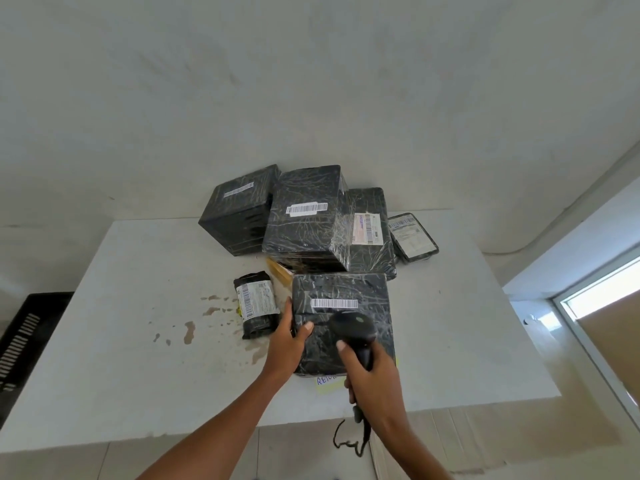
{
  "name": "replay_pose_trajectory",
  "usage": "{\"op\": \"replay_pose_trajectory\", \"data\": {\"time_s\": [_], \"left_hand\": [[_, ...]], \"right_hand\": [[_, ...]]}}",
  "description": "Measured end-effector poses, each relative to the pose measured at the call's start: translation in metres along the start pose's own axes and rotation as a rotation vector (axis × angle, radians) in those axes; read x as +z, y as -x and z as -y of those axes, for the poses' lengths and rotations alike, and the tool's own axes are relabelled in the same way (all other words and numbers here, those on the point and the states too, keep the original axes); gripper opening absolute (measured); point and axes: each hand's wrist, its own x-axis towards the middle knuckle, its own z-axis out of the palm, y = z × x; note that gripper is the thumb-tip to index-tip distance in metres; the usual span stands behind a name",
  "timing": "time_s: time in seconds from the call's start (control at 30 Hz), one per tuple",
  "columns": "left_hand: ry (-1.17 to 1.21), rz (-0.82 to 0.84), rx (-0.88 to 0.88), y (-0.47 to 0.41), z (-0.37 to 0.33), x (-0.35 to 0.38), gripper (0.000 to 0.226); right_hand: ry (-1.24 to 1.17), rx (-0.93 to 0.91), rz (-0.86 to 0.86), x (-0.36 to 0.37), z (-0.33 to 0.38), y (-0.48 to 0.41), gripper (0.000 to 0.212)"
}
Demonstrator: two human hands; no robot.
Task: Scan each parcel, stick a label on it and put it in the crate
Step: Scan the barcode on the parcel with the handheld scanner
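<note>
The right hand (374, 379) is closed around the handle of a black scanner (353, 327). The scanner's head is just above and ahead of this hand, over the top of a black parcel (346, 285). The parcel's white barcode (334, 303) is just past the scanner's head. A curly cable (349, 441) hangs down below the hand.

The left hand (289, 337) grips the left edge of the same parcel. Its thumb lies on top and its fingers go down the side. The parcel sits flat on a white table (138, 306), between the two hands. A yellow note (329, 381) pokes out from under it, just left of the right hand.

A small black packet (258, 304) with a white label lies just left of the left hand. Some brown stains (188, 332) are a bit further left of it. A pile (304, 216) of four more black parcels is ahead of both hands, at the back of the table.

The black crate (24, 341) is far to the left of the left hand, beside the table and lower down. Only its slotted side shows, so what is inside it cannot be seen.
</note>
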Motion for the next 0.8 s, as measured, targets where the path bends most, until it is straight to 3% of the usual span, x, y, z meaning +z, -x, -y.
{"op": "replay_pose_trajectory", "data": {"time_s": [0.8], "left_hand": [[0.028,0.011,0.035,0.004,0.001,-0.001,0.066]], "right_hand": [[0.071,-0.041,-0.091,-0.014,0.033,0.04,0.038]]}}
